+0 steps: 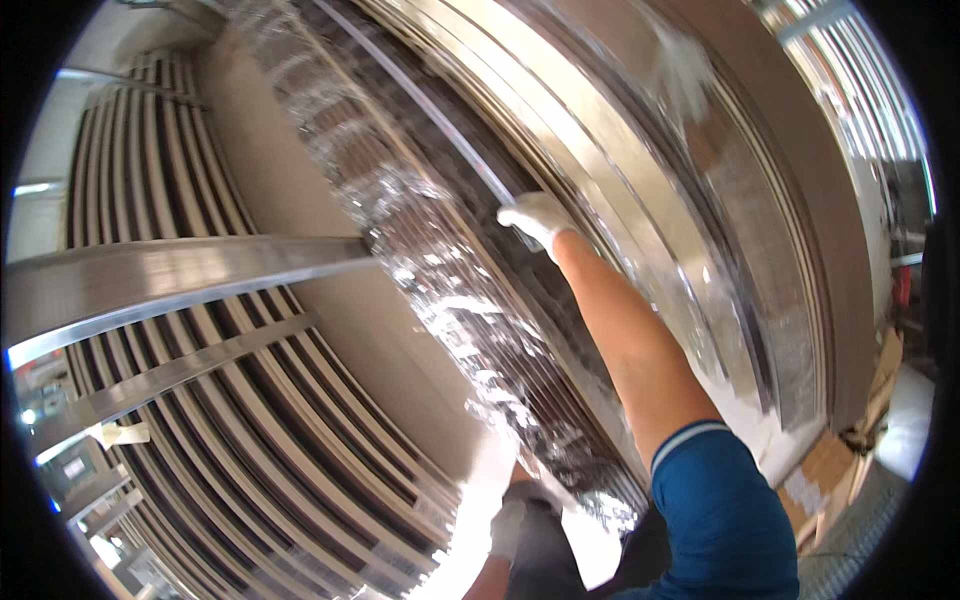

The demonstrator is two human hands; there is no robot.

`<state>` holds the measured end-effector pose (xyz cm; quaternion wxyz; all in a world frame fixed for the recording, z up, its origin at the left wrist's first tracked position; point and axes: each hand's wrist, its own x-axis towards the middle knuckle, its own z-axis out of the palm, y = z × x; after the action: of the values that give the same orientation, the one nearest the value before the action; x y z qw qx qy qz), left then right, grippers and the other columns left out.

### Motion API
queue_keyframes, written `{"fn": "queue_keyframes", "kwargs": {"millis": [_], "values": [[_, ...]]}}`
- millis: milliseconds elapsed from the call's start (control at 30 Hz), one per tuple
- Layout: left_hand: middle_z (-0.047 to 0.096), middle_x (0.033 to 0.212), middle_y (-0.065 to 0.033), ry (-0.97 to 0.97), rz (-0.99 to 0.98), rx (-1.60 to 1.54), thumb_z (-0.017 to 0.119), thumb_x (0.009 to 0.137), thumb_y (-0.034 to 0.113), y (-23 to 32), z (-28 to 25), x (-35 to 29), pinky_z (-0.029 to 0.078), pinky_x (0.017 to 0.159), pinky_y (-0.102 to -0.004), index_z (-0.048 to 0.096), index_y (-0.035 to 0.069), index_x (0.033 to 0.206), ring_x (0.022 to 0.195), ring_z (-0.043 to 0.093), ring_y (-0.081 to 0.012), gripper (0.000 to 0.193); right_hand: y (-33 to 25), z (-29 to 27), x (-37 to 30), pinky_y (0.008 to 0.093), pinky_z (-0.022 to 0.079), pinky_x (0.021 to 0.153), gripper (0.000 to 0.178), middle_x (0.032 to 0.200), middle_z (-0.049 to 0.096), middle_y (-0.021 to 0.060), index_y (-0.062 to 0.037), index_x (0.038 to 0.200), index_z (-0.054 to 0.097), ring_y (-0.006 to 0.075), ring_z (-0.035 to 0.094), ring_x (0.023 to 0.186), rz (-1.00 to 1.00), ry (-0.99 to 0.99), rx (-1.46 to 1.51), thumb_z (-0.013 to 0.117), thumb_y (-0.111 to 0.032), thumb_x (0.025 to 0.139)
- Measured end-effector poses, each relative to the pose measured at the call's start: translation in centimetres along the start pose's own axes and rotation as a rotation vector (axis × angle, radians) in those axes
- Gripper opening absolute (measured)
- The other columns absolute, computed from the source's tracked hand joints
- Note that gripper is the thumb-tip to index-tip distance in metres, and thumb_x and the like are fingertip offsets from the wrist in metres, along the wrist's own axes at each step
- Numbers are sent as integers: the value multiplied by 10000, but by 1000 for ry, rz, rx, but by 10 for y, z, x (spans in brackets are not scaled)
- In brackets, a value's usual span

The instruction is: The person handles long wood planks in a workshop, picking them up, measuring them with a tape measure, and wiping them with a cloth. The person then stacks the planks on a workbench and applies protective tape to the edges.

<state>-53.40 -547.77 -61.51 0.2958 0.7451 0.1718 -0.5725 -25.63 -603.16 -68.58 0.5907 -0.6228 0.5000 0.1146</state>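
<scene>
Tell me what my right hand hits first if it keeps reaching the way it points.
Probably nothing new: the gloved right hand already rests on a long metal strip atop the plastic-wrapped bundle; depth is unclear.

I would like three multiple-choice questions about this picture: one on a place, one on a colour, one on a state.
1. Where does the right hand rest?
A. on a long metal strip on the wrapped bundle
B. on the floor
C. on a cardboard box

2. What colour is the sleeve on the right arm?
A. red
B. blue
C. yellow

3. How is the bundle of metal profiles covered?
A. bare
B. painted black
C. wrapped in clear plastic film

Answers: 1 A, the gloved fingers lie on the metal strip; 2 B, the sleeve is blue with a pale edge; 3 C, shiny crinkled film covers it.
</scene>
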Motion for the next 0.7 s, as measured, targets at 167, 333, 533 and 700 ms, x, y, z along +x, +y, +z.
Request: {"fn": "queue_keyframes", "kwargs": {"millis": [167, 333, 533, 700], "values": [[638, 1275, -137, 166, 78, 598, 726, 899, 399, -7, 29, -22, 446, 1037, -476, 663, 113, 1265, 1226, 558, -354, 469, 122, -9, -54, 404, 527, 810, 446, 974, 741, 158, -52, 1032, 756, 302, 699, 920, 80, 83, -79, 740, -337, 689], [366, 1554, -189, 110, -60, 853, 750, 852, 469, -11, 63, -39, 400, 1068, -602, 514, 217, 1439, 1365, 414, -433, 681, 279, -49, -141, 380, 524, 826, 502, 979, 740, 147, -86, 1123, 733, 286, 695, 928, 178, 66, -294, 756, -357, 701], [351, 1538, -183, 170, -69, 931, 747, 840, 495, -21, 78, -26, 426, 1029, -622, 443, 225, 1486, 1364, 401, -445, 763, 401, -76, -208, 333, 534, 678, 498, 811, 708, 113, -80, 1190, 718, 197, 674, 711, 247, 87, -215, 747, -298, 744], [350, 1539, -182, 149, -127, 1006, 728, 862, 500, -22, 88, -18, 423, 1034, -613, 417, 198, 1499, 1352, 406, -428, 770, 429, -80, -208, 327, 536, 731, 507, 873, 712, 99, -56, 1185, 722, 188, 671, 776, 255, 74, -132, 790, -302, 747]]}}
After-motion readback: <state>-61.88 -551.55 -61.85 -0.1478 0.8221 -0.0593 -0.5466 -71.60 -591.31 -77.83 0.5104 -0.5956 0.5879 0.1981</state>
